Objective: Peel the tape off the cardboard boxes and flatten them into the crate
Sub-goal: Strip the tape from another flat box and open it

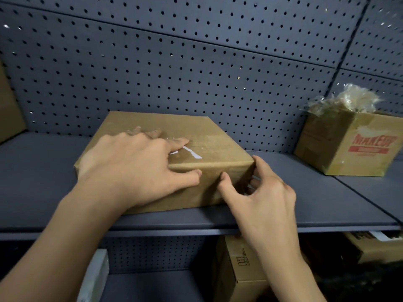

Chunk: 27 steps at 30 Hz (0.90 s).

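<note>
A flat brown cardboard box (209,136) lies on the grey shelf (43,182), its near corner pointing right. Clear tape with white glints (192,152) runs over its top. My left hand (133,168) rests flat on the box top, fingers spread, thumb pressed against the front face. My right hand (259,190) is at the box's near right corner: the thumb touches the front face and the curled fingers reach round the right side. Whether they pinch tape I cannot tell. No crate is in view.
A second brown box with red print (349,147) stands at the shelf's right, crumpled clear tape (346,99) piled on top. A pegboard wall (196,62) backs the shelf. Another box edge (8,105) shows far left. More boxes (237,271) sit on the lower shelf.
</note>
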Available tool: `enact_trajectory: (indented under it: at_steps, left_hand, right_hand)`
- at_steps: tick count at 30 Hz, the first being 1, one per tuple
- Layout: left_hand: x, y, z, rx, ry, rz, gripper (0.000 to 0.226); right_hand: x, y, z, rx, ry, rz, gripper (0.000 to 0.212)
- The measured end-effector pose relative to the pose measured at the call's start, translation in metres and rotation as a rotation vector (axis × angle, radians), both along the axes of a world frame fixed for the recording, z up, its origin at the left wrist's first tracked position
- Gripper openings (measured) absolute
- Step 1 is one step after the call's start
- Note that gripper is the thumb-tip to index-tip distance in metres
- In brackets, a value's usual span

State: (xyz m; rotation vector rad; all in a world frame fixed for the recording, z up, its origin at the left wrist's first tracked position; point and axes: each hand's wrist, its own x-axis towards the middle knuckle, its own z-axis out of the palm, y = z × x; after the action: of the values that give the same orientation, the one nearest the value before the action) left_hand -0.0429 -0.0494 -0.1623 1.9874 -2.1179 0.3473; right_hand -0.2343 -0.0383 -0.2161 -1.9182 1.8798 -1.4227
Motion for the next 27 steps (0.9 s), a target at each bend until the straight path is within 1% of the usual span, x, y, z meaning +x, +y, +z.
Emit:
enact_trajectory:
  at_steps: [3,6,7,9,12,15,17,20,27]
  left_hand:
    - [-0.001,0.0,0.0,-0.005,0.0,0.002,0.093]
    - [0.0,0.001,0.0,-0.011,0.001,0.0,0.093]
    - [0.0,0.001,0.001,-0.011,0.004,0.0,0.093]
    - [0.0,0.001,0.001,-0.006,0.003,0.0,0.094]
    - [0.0,0.001,0.001,-0.015,0.0,-0.004,0.094]
    - [0.0,0.001,0.001,-0.015,0.006,-0.002,0.096]
    - [0.0,0.0,0.001,-0.015,-0.004,-0.004,0.096]
    - [0.0,0.001,0.001,-0.01,-0.007,-0.002,0.095]
    - [0.0,0.001,0.001,-0.021,0.007,-0.006,0.096]
  right_hand:
    - [0.003,-0.002,-0.002,-0.034,-0.02,-0.025,0.045]
    - [0.001,-0.006,-0.006,-0.049,-0.023,-0.03,0.025]
    - [-0.002,-0.007,-0.007,-0.054,-0.023,-0.029,0.022]
    - [-0.007,-0.008,-0.011,-0.08,-0.046,-0.012,0.026]
    - [-0.004,-0.001,-0.017,-0.03,-0.185,0.094,0.051]
    - [0.004,0.004,-0.024,-0.104,-0.267,0.141,0.043]
    - [0.007,0.005,-0.027,-0.153,-0.286,0.123,0.044]
    - [0.011,0.003,-0.028,-0.18,-0.261,0.085,0.044]
    - [0.011,-0.001,-0.028,-0.206,-0.207,0.072,0.031]
